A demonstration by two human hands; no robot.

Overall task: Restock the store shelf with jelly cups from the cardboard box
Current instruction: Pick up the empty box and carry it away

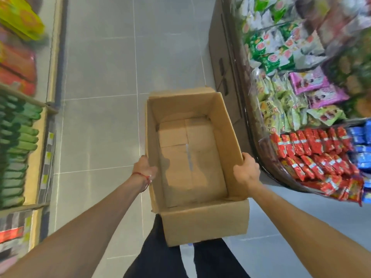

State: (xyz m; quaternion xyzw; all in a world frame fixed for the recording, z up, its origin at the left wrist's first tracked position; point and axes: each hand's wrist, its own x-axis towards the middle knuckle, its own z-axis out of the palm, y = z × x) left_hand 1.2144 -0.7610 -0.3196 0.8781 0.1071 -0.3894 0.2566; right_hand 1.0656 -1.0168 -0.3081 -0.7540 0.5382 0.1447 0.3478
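Both hands, left hand point(145, 167) and right hand point(246, 169), grasp opposite long walls of the cardboard box point(202, 219) between them.

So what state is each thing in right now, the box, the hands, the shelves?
Box: open at the top, empty, held up over the floor.
Left hand: gripping the box's left wall.
Right hand: gripping the box's right wall.
Right shelf: full of snack packets.
Left shelf: stocked, too blurred to tell with what.
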